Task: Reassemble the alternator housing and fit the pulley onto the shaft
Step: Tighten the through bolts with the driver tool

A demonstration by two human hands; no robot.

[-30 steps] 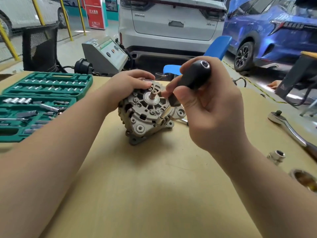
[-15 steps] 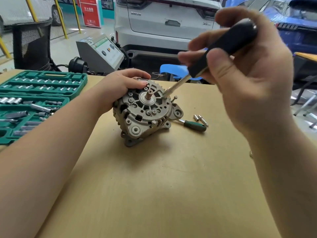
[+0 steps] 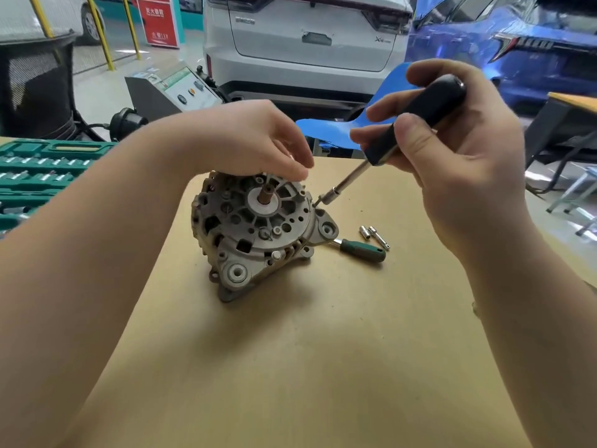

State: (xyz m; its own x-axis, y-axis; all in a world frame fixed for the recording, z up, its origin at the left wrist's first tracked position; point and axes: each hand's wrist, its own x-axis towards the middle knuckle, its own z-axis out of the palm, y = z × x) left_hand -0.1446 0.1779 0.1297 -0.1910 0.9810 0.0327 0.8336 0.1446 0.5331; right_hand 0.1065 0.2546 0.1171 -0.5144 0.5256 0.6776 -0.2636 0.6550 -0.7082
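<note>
Since half a second before, the right hand (image 3: pixel 452 150) had come down from high at the table's far side, so that the tip of the nut driver (image 3: pixel 416 116) now met the alternator housing (image 3: pixel 258 234) at its 2 o'clock rim instead of hanging above it, and the left hand (image 3: pixel 248 140) had lifted off the casting. That left hand hovered over the housing's 12 o'clock edge, its fingers loosely curled and pointing down, blurred at the tips; they held nothing, though I could not tell whether a fingertip brushed the metal. The right hand's fingers and thumb were wrapped round the driver's black handle, the steel shank slanting down toward 8 o'clock to the small socket at the rim. The housing sat on the brown tabletop (image 3: pixel 323 367) near its middle, tilted so its vented face looked up at the wearer, with the bare shaft (image 3: pixel 267 194) standing out of its hub. Just beyond the housing at 4 o'clock lay a green-handled tool (image 3: pixel 363 249), its head tucked behind a mounting ear, and near that, at 3 o'clock, two small sockets (image 3: pixel 374 234) lay side by side. At the table's 9 o'clock edge an open green socket case (image 3: pixel 42 176) held rows of sockets. Behind the table stood a blue chair (image 3: pixel 342 130), a white car (image 3: pixel 307 43) and a blue car (image 3: pixel 517 50).
</note>
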